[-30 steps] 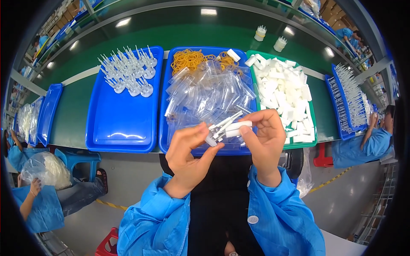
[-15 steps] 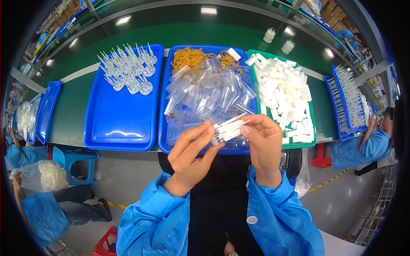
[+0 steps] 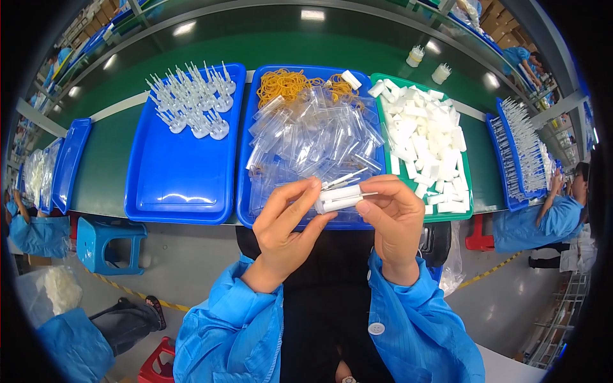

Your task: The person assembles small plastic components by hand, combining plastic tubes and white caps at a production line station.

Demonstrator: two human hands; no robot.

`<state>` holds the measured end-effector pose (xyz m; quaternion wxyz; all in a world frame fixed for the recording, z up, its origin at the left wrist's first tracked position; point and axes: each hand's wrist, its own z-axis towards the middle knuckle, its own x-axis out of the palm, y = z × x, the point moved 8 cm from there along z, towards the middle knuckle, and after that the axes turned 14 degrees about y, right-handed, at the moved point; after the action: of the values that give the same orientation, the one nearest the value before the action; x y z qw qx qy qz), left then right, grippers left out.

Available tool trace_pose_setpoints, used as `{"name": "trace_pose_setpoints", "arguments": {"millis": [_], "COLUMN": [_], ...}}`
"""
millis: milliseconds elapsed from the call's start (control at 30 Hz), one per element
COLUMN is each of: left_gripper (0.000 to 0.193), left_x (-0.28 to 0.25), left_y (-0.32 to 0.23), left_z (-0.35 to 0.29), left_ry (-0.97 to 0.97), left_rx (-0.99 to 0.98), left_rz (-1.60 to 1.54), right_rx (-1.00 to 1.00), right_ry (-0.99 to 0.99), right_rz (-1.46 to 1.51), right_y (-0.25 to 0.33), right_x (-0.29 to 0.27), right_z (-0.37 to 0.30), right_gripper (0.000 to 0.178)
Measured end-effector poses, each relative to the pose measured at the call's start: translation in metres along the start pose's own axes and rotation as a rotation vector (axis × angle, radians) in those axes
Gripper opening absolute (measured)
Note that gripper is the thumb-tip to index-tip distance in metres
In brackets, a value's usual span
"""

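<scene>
In front of me, above the near edge of the middle tray, my left hand [image 3: 281, 223] grips a pale plastic piece with thin prongs [image 3: 345, 179] by its base end. White foam blocks [image 3: 341, 199] sit around some of its prongs, while at least one prong at the far side looks bare. My right hand [image 3: 397, 214] pinches the free end of the blocks between thumb and fingers, and a thin prong tip pokes out there. Fingers partly cover the base.
A blue tray [image 3: 179, 198] at left holds several pronged pieces [image 3: 191, 102]. Clear plastic sleeves [image 3: 313, 140] and orange rubber bands [image 3: 281, 86] fill the middle blue tray [image 3: 242, 198]. At right, a green tray [image 3: 469, 191] carries white foam blocks [image 3: 421, 134]. Two banded bundles [image 3: 416, 56] stand beyond.
The blocks in my hands have turned nearly level and sit closer to the base. Beyond the trays, both bundles have shifted right. At lower left, a person carrying a bag has moved.
</scene>
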<state>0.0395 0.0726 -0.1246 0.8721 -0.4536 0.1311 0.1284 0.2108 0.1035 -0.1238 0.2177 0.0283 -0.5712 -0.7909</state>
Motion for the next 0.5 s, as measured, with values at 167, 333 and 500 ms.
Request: {"name": "trace_pose_setpoints", "arguments": {"millis": [167,333,500], "left_gripper": [0.05,0.041,0.031], "left_x": [0.003,0.0,-0.006], "left_y": [-0.003,0.01,0.027], "left_z": [0.0,-0.001,-0.004], "left_ry": [0.023,0.079,0.056], "left_rx": [-0.016,-0.163,-0.195], "left_rz": [-0.078,-0.427,-0.491], "right_rx": [0.143,0.029,0.222], "right_ry": [-0.004,-0.145,-0.028], "right_rz": [-0.154,-0.301,-0.73], "right_y": [0.001,0.037,0.014], "right_x": [-0.003,-0.064,-0.09], "right_z": [0.003,0.014,0.004], "right_gripper": [0.029,0.032,0.017]}}
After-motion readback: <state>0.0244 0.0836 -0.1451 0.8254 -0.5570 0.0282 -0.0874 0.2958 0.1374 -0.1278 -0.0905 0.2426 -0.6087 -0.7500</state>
